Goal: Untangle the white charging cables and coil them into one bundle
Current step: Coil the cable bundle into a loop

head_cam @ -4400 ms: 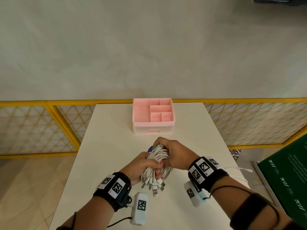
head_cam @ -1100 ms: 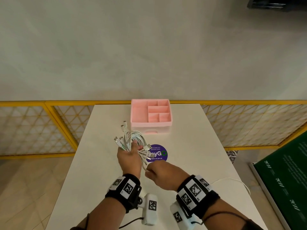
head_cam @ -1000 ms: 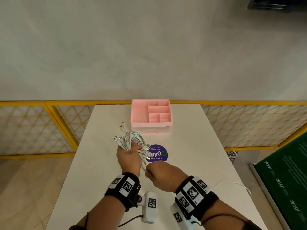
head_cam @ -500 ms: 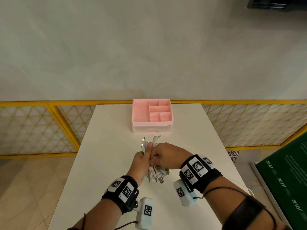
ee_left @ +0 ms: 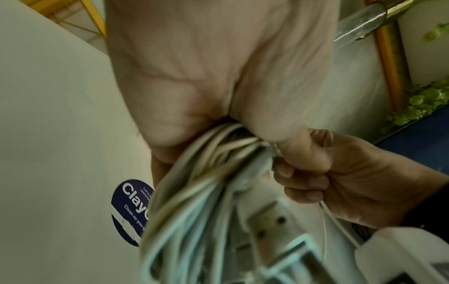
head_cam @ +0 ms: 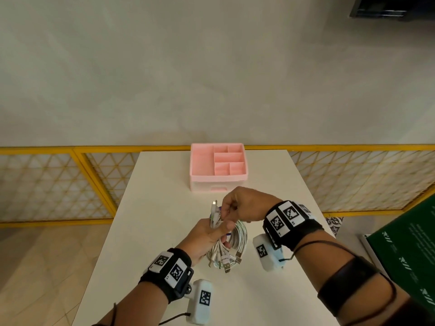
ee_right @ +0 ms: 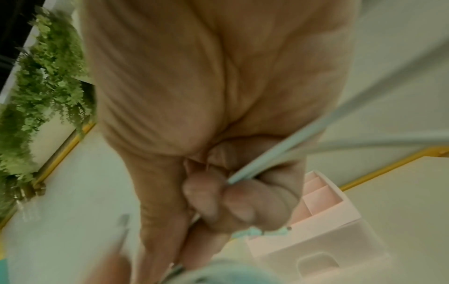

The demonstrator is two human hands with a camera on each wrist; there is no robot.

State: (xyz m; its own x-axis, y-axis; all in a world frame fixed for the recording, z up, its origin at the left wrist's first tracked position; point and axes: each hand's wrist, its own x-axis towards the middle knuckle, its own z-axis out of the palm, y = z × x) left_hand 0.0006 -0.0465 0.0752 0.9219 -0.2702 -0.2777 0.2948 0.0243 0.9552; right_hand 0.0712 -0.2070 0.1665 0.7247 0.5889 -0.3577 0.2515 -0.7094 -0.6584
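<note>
**Cable ends gathered above the coil**

Since half a second earlier, the right hand (head_cam: 244,203) has been raised slightly toward 12 o'clock, and one plug now stands up clear of the fists. The cables (head_cam: 231,243) are held over the middle of the table (head_cam: 153,208): the left hand (head_cam: 207,236) is closed round the gathered strands, with the loops and plugs hanging below it toward 6 o'clock. In the right wrist view, a single strand is pinched between the thumb and curled fingers (ee_right: 218,198) of the right hand.

The step in hand is judged to be the drawing of a loose end into line with the rest. It is best done with the left fist kept firm and the strand fed through slowly, so that no loop is pulled tight.

The organizer (head_cam: 219,165) stands close at 12 o'clock; a sticker (ee_left: 131,211) lies beneath the coil. Open tabletop is seen at 9 and 6 o'clock, while the table edge at 3 o'clock is nearer.
</note>
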